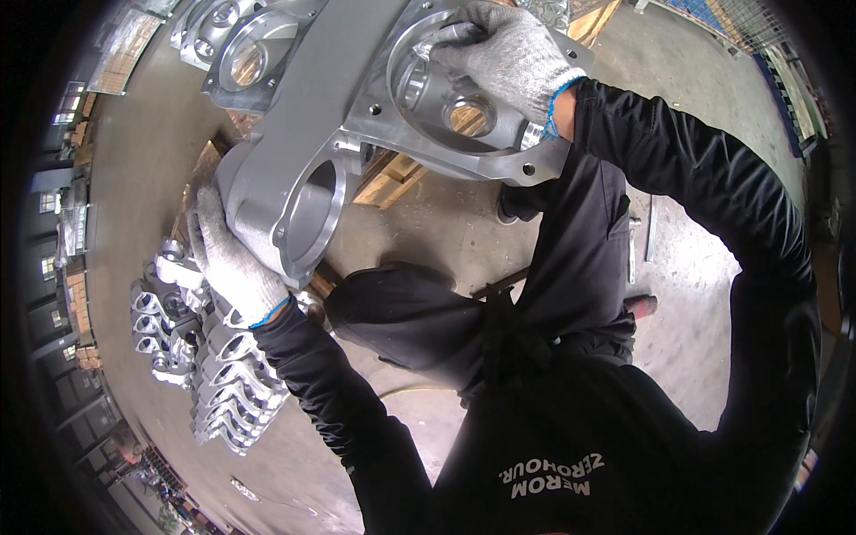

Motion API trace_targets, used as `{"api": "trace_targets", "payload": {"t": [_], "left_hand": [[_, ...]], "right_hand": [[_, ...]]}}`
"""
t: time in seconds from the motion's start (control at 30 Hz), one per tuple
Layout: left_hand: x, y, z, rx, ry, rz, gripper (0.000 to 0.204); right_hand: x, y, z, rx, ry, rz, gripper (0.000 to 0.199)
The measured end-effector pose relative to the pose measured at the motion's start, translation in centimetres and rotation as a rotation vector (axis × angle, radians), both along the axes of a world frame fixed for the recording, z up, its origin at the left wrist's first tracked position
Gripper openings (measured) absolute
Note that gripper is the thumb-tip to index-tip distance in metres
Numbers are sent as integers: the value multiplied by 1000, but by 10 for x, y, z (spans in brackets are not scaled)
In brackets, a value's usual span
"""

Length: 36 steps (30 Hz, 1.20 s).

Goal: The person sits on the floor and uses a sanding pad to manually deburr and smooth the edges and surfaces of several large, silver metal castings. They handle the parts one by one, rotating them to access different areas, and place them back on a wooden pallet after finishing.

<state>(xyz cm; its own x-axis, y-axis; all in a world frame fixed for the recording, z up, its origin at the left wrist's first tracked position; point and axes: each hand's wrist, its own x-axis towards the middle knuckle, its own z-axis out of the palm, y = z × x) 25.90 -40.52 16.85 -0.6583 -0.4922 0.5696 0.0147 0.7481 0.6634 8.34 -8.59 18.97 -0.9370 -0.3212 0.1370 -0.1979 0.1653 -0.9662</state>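
Note:
A large grey machined metal casting (312, 80) fills the upper middle, with a wide flanged bore on the right and a smaller ring-shaped opening at its lower end. My left hand (234, 263), in a whitish knit glove with a blue cuff, lies against the outside of that lower end, fingers stretched out. Over the wide bore, my right hand (508, 58) wears the same kind of glove. Its fingers are bent and pressed together at the bore's inner rim, around something pale and shiny that I cannot make out.
More castings (250, 62) stand behind at upper left. Wooden supports (392, 178) show beneath the work. Several smaller bright metal parts (236, 383) are lined up on the lower left. Long tools (634, 250) lie on the concrete floor right of my legs; a wire-mesh cage (740, 22) stands far right.

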Motion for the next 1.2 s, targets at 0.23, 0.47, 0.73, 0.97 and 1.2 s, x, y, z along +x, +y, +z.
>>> {"api": "trace_targets", "payload": {"t": [0.23,0.47,0.73,0.97,1.2], "left_hand": [[-13,39,31,610,142,20,30],[-14,43,37,826,235,-86,24],[-14,43,32,903,281,-79,25],[-12,44,36,856,256,-22,25],[-13,46,37,932,288,-31,22]], "right_hand": [[3,16,-1,-78,-5,96,20],[5,30,10,-69,42,109,16],[29,29,36,-130,-256,63,37],[20,38,23,8,7,153,36],[21,24,16,147,106,14,39]]}}
